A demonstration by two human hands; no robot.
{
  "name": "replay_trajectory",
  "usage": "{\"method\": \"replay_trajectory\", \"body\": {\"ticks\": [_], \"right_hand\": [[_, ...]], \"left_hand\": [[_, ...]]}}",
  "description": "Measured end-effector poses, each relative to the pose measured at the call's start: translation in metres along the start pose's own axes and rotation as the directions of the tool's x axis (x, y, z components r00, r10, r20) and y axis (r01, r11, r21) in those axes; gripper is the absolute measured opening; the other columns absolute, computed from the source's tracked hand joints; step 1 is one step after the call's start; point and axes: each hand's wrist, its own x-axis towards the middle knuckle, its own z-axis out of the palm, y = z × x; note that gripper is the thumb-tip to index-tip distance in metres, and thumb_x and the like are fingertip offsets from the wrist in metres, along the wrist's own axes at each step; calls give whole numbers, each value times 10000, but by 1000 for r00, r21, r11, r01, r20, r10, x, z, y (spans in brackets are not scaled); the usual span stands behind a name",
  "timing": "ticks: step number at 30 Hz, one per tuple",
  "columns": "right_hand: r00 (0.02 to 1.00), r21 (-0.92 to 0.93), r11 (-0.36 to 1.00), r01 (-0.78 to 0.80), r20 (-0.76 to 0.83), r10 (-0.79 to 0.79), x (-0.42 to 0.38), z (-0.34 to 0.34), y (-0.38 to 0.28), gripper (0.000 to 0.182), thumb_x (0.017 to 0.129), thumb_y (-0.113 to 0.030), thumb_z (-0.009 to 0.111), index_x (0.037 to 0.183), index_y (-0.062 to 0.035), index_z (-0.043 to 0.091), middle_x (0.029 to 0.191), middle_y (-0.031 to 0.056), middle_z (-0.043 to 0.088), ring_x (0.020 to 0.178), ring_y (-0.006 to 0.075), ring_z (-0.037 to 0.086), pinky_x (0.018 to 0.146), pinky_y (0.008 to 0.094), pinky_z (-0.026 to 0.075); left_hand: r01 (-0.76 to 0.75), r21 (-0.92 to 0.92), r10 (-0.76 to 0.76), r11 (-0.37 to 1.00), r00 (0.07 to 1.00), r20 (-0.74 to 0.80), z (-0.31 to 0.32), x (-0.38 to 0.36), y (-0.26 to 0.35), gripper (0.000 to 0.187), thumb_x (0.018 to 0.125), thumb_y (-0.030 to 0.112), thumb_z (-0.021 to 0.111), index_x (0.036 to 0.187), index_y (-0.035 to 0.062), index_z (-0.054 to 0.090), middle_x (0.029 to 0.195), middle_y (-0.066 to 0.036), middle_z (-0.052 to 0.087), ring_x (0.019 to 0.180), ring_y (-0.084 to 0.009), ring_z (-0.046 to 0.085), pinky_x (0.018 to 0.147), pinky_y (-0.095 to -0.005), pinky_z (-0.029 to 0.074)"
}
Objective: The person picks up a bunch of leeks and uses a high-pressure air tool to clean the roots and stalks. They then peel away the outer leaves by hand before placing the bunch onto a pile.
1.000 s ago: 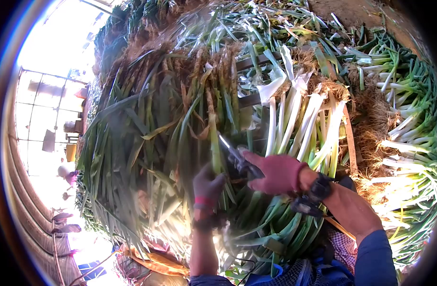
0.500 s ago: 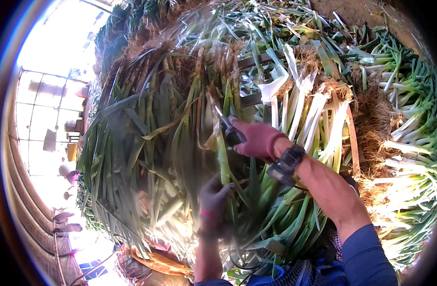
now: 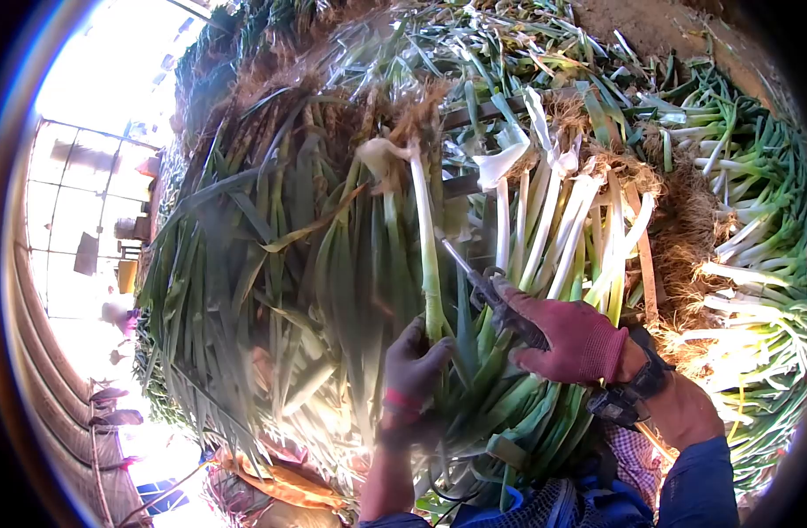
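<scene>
A slim gap separates the tool (image 3: 498, 301) from the leek (image 3: 427, 238).

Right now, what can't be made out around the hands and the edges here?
All in the head view:
- Part of the pale stalk: hidden by the left hand.
- Grip of the tool: partly covered by the right hand.
- Far background: washed out by glare.
- Green leaves, far right: cut off by the dark picture edge.

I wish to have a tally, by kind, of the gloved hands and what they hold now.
Gloved hands, left hand and right hand: 2
White-and-green stalk in the left: 1
Thin-tipped tool in the right: 1
Total: 4
</scene>
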Motion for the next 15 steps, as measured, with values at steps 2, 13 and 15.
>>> {"method": "replay_trajectory", "body": {"ticks": [2, 13, 15], "right_hand": [[999, 44, 999, 12, 38, -14, 0, -3, -1, 952, 908, -382, 765, 1668, -65, 287, 1242, 266, 716, 1137, 409, 719, 989, 445, 567], [982, -67, 982, -178, 51, 181, 21, -26, 19, 961, 940, -446, 692, 1699, -129, 196, 982, 256, 736, 907, 453, 729, 927, 484, 581], [976, -120, 969, -217, -36, 214, 25, -24, 40, 959, 944, -447, 695, 1708, -169, 185, 947, 220, 741, 836, 398, 741, 898, 453, 601]], "left_hand": [[8, 31, -9, 999, 1000, 11, 6, -2, 5, 447, 957, 67, 748, 1372, -48, 627, 1095, -26, 716, 896, -88, 655, 797, -239, 532], [-290, 565, 83, 773, 928, 362, 49, -25, 41, 403, 948, 175, 811, 1299, 30, 676, 844, -14, 686, 742, -57, 628, 667, -257, 540], [-285, 673, 48, 682, 936, 348, 16, 7, 53, 350, 915, 168, 832, 1232, 64, 726, 842, -21, 717, 716, -86, 672, 654, -262, 560]]}}
